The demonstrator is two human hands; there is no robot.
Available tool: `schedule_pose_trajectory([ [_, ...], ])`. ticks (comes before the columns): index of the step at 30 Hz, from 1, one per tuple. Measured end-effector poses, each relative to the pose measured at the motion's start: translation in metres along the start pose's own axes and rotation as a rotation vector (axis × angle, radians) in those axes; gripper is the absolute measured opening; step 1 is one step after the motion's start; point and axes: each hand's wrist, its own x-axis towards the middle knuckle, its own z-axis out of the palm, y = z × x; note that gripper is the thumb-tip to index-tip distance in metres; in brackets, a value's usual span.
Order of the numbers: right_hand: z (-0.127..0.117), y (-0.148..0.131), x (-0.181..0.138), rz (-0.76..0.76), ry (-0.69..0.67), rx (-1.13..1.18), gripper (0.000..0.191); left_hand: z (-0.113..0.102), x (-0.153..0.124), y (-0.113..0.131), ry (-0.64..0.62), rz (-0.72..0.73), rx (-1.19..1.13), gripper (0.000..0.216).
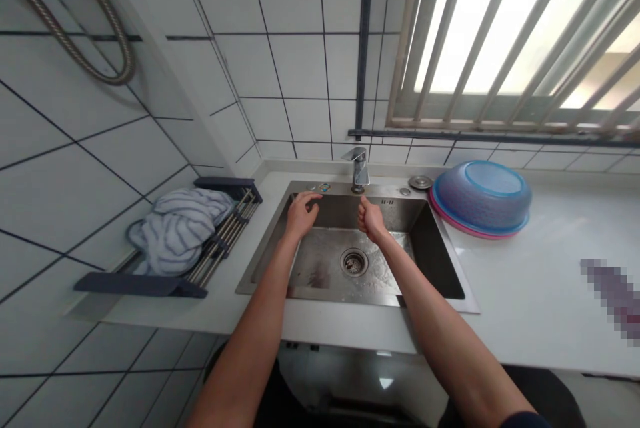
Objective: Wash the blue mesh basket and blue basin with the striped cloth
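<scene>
Both my arms reach into a steel sink point(430, 248). My left hand point(301, 213) hovers near the sink's back wall with fingers spread and curled, holding nothing. My right hand point(371, 219) is under the spout of the chrome tap point(358, 168), its fingers closed into a loose fist; nothing shows in it. I cannot tell whether water is running. The round drain point(353, 261) lies just in front of both hands, and the sink floor looks wet.
A striped cloth point(177, 228) lies on a dark roll-up rack point(220, 241) left of the sink. Stacked upside-down basins point(480, 196) sit on the white counter point(540, 268) at right. Tiled walls rise on the left and behind; a barred window point(515, 41) is above.
</scene>
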Motion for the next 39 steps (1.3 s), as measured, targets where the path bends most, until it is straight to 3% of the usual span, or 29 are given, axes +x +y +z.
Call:
schedule_pose_trajectory([
  [6,-0.003,0.003,0.001,-0.038,0.085,-0.004,0.048,-0.001,0.004,0.001,0.007,-0.025,-0.018,0.034],
  [9,-0.010,0.006,-0.002,0.034,0.039,-0.056,0.047,-0.011,0.003,0.012,0.010,-0.012,-0.011,0.034],
  [11,-0.014,0.011,-0.004,0.079,-0.042,-0.161,0.042,-0.028,-0.002,0.024,-0.018,0.035,0.019,0.032],
  [14,-0.008,0.019,-0.009,0.026,-0.166,-0.348,0.027,-0.066,-0.016,0.044,-0.042,0.108,0.073,0.029],
  [18,0.042,0.029,-0.024,-0.185,-0.277,-0.438,0.029,-0.120,-0.037,0.062,0.038,0.093,0.077,0.030],
  [20,0.079,0.033,-0.038,-0.387,-0.436,-0.533,0.036,-0.139,-0.047,0.067,0.085,0.077,0.076,0.031],
  [23,0.126,0.039,-0.062,-0.621,-0.814,-0.763,0.033,-0.155,-0.061,0.071,0.112,0.064,0.106,0.029],
  [26,0.138,0.044,-0.081,-0.705,-1.091,-0.964,0.029,-0.163,-0.079,0.071,0.097,0.058,0.159,0.027],
  [29,0.107,0.043,-0.092,-0.757,-1.139,-1.046,0.032,-0.169,-0.099,0.064,0.100,0.063,0.196,0.026],
  [32,0.040,0.025,-0.106,-0.781,-1.100,-1.139,0.032,-0.177,-0.124,0.052,0.099,0.049,0.233,0.027],
  [36,-0.062,-0.023,-0.138,-0.690,-1.179,-1.488,0.033,-0.192,-0.161,0.031,0.057,0.024,0.315,0.033],
  [39,-0.101,-0.055,-0.155,-0.589,-1.095,-1.665,0.036,-0.201,-0.180,0.020,0.072,0.013,0.326,0.031],
])
